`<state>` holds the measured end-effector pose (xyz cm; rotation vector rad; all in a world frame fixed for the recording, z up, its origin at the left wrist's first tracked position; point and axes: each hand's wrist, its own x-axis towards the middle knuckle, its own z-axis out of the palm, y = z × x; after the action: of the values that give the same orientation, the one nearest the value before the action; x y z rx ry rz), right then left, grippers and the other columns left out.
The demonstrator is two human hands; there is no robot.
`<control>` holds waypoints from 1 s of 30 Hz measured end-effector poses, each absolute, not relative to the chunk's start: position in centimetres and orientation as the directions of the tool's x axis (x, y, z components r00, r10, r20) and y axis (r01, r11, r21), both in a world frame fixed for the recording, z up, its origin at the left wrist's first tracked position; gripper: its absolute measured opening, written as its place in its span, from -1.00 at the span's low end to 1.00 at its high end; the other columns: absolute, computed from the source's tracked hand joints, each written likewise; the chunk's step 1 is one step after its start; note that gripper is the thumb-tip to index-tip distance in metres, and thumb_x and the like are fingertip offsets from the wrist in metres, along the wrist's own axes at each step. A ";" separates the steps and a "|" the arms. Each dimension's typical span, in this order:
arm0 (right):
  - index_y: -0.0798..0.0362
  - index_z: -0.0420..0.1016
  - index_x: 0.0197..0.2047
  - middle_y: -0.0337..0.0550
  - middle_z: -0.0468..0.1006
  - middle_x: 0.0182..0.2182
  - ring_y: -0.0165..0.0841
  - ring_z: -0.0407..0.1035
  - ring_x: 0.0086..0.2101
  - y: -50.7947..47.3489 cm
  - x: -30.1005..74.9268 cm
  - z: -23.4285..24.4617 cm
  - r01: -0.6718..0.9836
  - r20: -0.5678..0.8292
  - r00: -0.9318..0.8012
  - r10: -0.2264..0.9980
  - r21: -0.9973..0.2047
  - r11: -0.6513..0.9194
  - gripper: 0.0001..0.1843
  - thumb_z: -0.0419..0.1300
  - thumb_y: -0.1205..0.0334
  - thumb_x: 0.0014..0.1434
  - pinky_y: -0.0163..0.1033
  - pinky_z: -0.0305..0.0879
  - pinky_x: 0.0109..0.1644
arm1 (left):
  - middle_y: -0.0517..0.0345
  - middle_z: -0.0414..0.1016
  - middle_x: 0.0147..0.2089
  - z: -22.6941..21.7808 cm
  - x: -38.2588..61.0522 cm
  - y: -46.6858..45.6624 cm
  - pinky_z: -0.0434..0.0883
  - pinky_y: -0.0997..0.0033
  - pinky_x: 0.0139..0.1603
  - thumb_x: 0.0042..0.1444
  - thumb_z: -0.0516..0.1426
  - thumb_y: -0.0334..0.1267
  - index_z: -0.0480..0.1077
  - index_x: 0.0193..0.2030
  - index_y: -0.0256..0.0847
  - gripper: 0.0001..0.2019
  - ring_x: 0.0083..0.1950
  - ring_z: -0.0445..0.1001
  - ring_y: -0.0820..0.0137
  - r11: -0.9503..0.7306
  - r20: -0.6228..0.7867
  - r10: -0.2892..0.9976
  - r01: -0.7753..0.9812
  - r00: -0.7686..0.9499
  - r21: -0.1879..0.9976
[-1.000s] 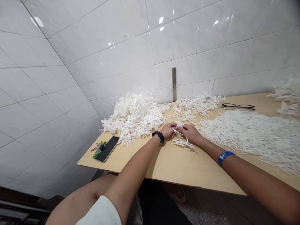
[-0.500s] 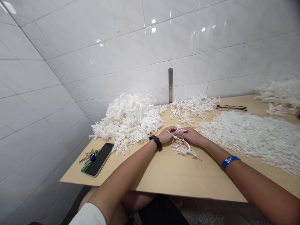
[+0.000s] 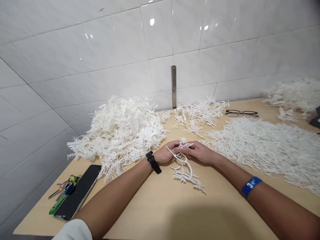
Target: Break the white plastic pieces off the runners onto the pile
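A white sprig (image 3: 183,170) is pinched at its far end by the curled, nearly meeting fingers of the left hand (image 3: 167,154) and right hand (image 3: 200,152), its branches trailing onto a wooden table (image 3: 160,216); a heap of sprigs (image 3: 117,133) is piled to the left, a phone (image 3: 77,191) and keys (image 3: 63,190) beside it, a flat spread (image 3: 262,150) to the right

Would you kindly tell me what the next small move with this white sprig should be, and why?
Probably tease the sprig apart between the left hand and right hand: its branches look crossed below them, unlike the flatter spread on the right.
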<state>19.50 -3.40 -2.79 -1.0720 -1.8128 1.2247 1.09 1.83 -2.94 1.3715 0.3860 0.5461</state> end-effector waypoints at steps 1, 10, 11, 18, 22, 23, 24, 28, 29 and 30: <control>0.04 0.20 -0.54 -0.34 0.17 -0.61 -0.45 0.04 -0.53 -3.5 19.6 -2.8 0.246 0.087 -0.430 0.899 -0.946 0.209 -0.43 0.09 -0.26 0.25 -0.27 -0.03 -0.42 | 0.18 0.39 -0.42 -2.9 1.0 1.8 0.23 0.44 -0.29 -0.04 0.35 0.08 0.39 -0.28 -0.31 -0.54 -0.39 0.33 0.49 0.114 0.052 0.581 -0.144 0.813 0.983; 0.04 0.21 -0.55 -0.32 0.20 -0.61 -0.47 0.03 -0.56 -3.9 19.8 -3.1 0.168 0.063 -0.443 0.895 -0.974 0.152 -0.43 0.12 -0.26 0.23 -0.27 -0.04 -0.45 | 0.15 0.37 -0.38 -2.4 0.8 1.2 0.21 0.46 -0.28 -0.08 0.39 0.00 0.43 -0.32 -0.34 -0.57 -0.36 0.30 0.50 0.244 0.048 0.571 -0.225 0.819 0.943; 0.03 0.19 -0.55 -0.32 0.20 -0.62 -0.47 0.03 -0.57 -4.0 19.8 -3.1 0.159 0.065 -0.437 0.897 -0.976 0.148 -0.43 0.11 -0.26 0.23 -0.27 -0.03 -0.45 | 0.16 0.36 -0.38 -2.4 0.7 1.2 0.21 0.46 -0.29 -0.09 0.40 -0.01 0.42 -0.32 -0.34 -0.57 -0.37 0.30 0.50 0.283 0.036 0.578 -0.242 0.815 0.928; 0.03 0.25 -0.56 -0.25 0.30 -0.60 -0.39 0.17 -0.52 -5.0 22.2 -0.8 0.390 0.118 -0.298 0.947 -0.891 0.234 -0.54 0.08 -0.06 0.29 -0.25 0.06 -0.42 | 0.14 0.41 -0.32 -2.3 0.2 1.1 0.30 0.45 -0.32 -0.10 0.41 -0.13 0.40 -0.30 -0.33 -0.62 -0.36 0.40 0.49 0.410 -0.071 0.662 -0.282 0.746 0.867; 0.01 0.41 -0.48 -0.19 0.45 -0.56 -0.33 0.26 -0.51 -5.0 25.9 0.4 0.861 0.136 -0.163 0.977 -0.464 0.209 -0.73 0.07 0.14 0.22 -0.25 0.08 -0.42 | 0.14 0.45 -0.34 -2.6 0.8 0.8 0.32 0.46 -0.34 -0.08 0.40 -0.10 0.34 -0.31 -0.29 -0.60 -0.38 0.43 0.48 0.331 -0.055 0.749 -0.302 0.661 0.894; 0.01 0.49 -0.40 -0.15 0.54 -0.48 -0.30 0.33 -0.47 -4.9 26.7 0.3 0.905 0.137 -0.139 0.981 -0.385 0.182 -0.77 0.06 0.18 0.19 -0.23 0.13 -0.40 | 0.16 0.46 -0.36 -2.7 0.9 0.7 0.33 0.47 -0.35 -0.09 0.40 -0.09 0.32 -0.32 -0.28 -0.59 -0.40 0.42 0.50 0.299 -0.039 0.773 -0.309 0.633 0.903; 0.01 0.55 -0.31 -0.09 0.60 -0.38 -0.24 0.40 -0.40 -4.9 27.3 0.3 0.933 0.155 -0.119 0.981 -0.320 0.164 -0.77 0.06 0.22 0.16 -0.20 0.18 -0.34 | 0.17 0.46 -0.37 -2.7 1.1 0.6 0.33 0.47 -0.34 -0.10 0.40 -0.08 0.31 -0.31 -0.28 -0.58 -0.41 0.42 0.51 0.267 -0.024 0.793 -0.312 0.609 0.912; 0.04 0.60 -0.09 0.04 0.62 -0.10 -0.09 0.44 -0.14 -5.1 26.8 0.6 0.928 0.343 -0.054 0.938 -0.330 0.175 -0.64 0.04 0.24 0.15 -0.08 0.27 -0.13 | 0.15 0.47 -0.35 -2.7 1.5 -0.1 0.35 0.44 -0.30 -0.02 0.34 -0.01 0.31 -0.28 -0.26 -0.59 -0.39 0.43 0.48 0.130 0.038 0.825 -0.255 0.564 0.958; 0.05 0.59 -0.12 0.03 0.63 -0.14 -0.11 0.45 -0.18 -5.3 25.9 0.8 0.886 0.341 -0.022 0.940 -0.428 0.177 -0.66 0.03 0.18 0.19 -0.10 0.28 -0.14 | 0.14 0.47 -0.34 -2.6 1.5 -0.4 0.35 0.43 -0.28 0.03 0.31 -0.01 0.31 -0.27 -0.26 -0.62 -0.37 0.44 0.47 0.076 0.064 0.824 -0.222 0.563 0.972; 0.04 0.59 -0.17 0.00 0.63 -0.21 -0.16 0.45 -0.24 -5.5 24.9 0.9 0.820 0.303 0.008 0.953 -0.548 0.167 -0.66 0.03 0.10 0.23 -0.13 0.29 -0.19 | 0.13 0.48 -0.33 -2.5 1.5 -0.7 0.35 0.42 -0.27 0.07 0.28 -0.03 0.32 -0.27 -0.25 -0.66 -0.34 0.44 0.44 0.010 0.094 0.819 -0.179 0.566 0.984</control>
<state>24.93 -5.45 0.95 -1.6775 -1.8351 0.2788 1.54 -0.65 -2.53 1.3418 0.6121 0.8592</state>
